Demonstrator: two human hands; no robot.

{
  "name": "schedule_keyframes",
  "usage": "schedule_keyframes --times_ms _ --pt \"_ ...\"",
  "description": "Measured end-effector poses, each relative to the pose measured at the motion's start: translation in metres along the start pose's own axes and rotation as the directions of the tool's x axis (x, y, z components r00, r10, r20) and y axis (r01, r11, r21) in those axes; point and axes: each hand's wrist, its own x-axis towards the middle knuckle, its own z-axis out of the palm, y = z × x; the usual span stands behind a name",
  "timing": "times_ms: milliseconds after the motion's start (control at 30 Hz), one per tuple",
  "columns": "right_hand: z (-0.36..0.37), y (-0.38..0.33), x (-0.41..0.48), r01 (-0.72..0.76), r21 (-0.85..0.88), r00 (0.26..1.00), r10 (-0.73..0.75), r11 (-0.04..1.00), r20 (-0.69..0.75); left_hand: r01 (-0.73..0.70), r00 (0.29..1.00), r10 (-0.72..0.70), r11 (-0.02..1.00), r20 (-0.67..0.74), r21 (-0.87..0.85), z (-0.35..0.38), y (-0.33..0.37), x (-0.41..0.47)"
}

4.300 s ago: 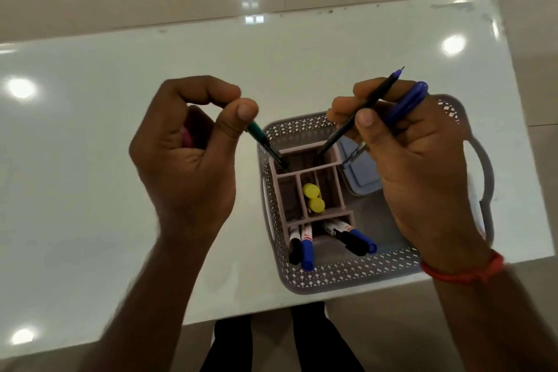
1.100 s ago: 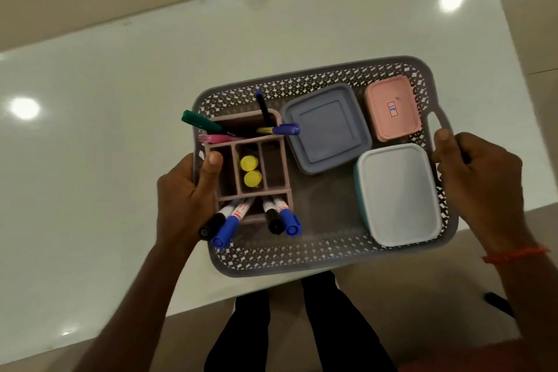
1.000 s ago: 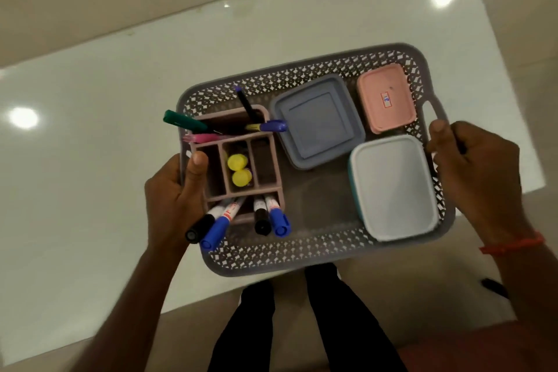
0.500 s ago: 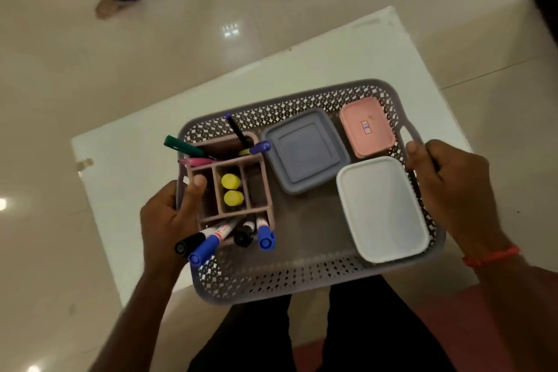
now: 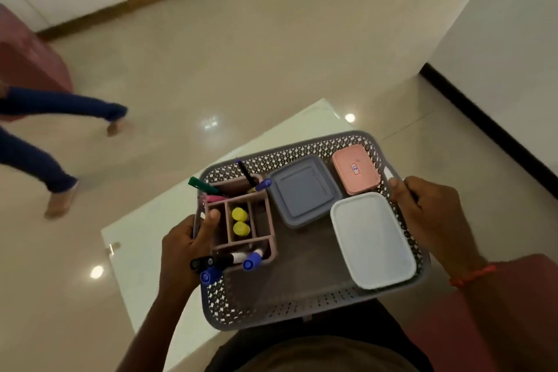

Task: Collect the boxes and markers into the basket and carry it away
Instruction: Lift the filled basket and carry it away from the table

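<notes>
Collecting part looks done to me. The basket holds all three boxes: grey box at 12 o'clock, pink box at 2, white box at 4. The markers sit in a holder on the 9 o'clock side, some poking out toward 7 and others sticking up near 11. I see nothing left lying on the table.

The left hand grips the basket's 9 o'clock rim, fingers curled round it and thumb hooked over by the holder. The right hand has its fingers closed on the 3 o'clock handle. The basket looks lifted, partly past the table edge and close to the body.

So what's left is just the walking off. Someone's legs are crossing the floor at 9 o'clock, worth steering round.
</notes>
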Motion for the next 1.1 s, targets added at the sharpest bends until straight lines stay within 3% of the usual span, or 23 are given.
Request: schedule_keyframes --times_ms 400,700,1100 --pt "-0.057 0.023 -0.042 -0.218 -0.040 0.967 0.211 0.975 -0.140 -0.132 0.976 0.139 0.990 0.165 -0.050 0.019 0.054 0.013" --pt "-0.083 0.045 -0.055 -0.320 -0.039 0.933 0.307 0.947 -0.188 -0.190 0.962 0.191 0.982 0.193 -0.024 0.051 0.087 0.018" --pt "-0.136 0.077 -0.097 -0.481 0.205 0.860 0.504 0.852 -0.077 -0.296 0.913 0.285 0.955 0.290 -0.005 0.107 0.145 -0.006"
